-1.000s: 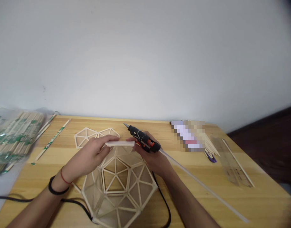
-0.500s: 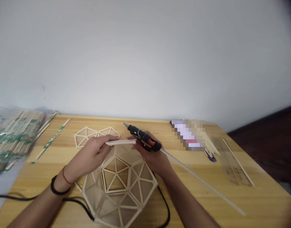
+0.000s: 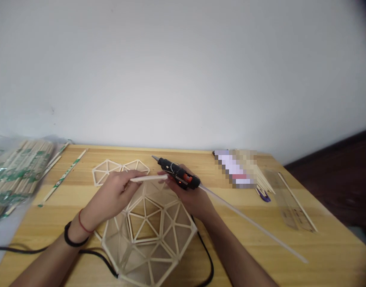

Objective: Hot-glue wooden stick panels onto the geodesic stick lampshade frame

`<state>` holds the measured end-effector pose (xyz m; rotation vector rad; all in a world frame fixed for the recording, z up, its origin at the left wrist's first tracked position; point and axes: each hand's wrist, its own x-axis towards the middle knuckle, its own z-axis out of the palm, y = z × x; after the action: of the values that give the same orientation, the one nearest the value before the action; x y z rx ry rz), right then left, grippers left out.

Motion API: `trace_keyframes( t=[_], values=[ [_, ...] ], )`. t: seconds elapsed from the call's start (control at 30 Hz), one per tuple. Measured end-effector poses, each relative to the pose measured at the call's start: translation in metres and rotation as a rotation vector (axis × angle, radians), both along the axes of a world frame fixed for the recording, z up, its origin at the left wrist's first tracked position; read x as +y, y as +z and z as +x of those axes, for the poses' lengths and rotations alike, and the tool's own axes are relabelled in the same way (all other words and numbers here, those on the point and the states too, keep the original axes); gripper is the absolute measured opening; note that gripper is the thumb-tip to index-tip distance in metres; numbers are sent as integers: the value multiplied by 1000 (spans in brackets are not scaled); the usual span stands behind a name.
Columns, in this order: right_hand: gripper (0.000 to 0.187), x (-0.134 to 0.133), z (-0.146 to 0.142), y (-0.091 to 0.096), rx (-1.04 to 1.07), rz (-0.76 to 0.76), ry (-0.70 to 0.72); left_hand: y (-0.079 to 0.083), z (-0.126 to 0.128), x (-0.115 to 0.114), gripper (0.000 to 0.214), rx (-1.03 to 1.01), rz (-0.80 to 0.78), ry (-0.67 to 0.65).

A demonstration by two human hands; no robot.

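Observation:
A bowl-shaped lattice (image 3: 145,219) of pale wooden sticks, with sheet-like panels in its triangles, stands on the table in front of me. My left hand (image 3: 120,189) pinches the left end of the raised stick edge (image 3: 149,178) at the lattice's far side. At that edge's right end are fingers of my right hand (image 3: 190,195), which also holds a black hot glue gun (image 3: 178,173). The gun's nozzle points up and left, away from the lattice, and a red light glows on its body. A long glue stick (image 3: 254,225) trails from its rear.
Two flat stick shapes (image 3: 107,172) lie behind my left hand. Bagged chopsticks (image 3: 21,167) fill the left side, near a wrapped pair (image 3: 63,177). A blurred phone-like object (image 3: 235,169), loose sticks (image 3: 265,181) and a clear sleeve (image 3: 286,203) lie right. A black cable (image 3: 96,255) crosses the front.
Very little differs. The glue gun and the raised edge sit slightly further left in the view, and both hands keep their hold.

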<state>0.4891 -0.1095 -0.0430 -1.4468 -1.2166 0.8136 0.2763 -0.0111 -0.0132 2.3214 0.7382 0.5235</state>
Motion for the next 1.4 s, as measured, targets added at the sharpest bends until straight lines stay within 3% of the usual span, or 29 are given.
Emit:
trace_keyframes(
  t=[0.63, 1.4],
  values=[
    [25, 3, -2, -5, 126, -5, -26, 0, 0, -1, 33, 24, 9, 11],
    [21, 3, -1, 4, 50, -8, -19, 0, 1, 0, 36, 24, -52, -37]
  ],
)
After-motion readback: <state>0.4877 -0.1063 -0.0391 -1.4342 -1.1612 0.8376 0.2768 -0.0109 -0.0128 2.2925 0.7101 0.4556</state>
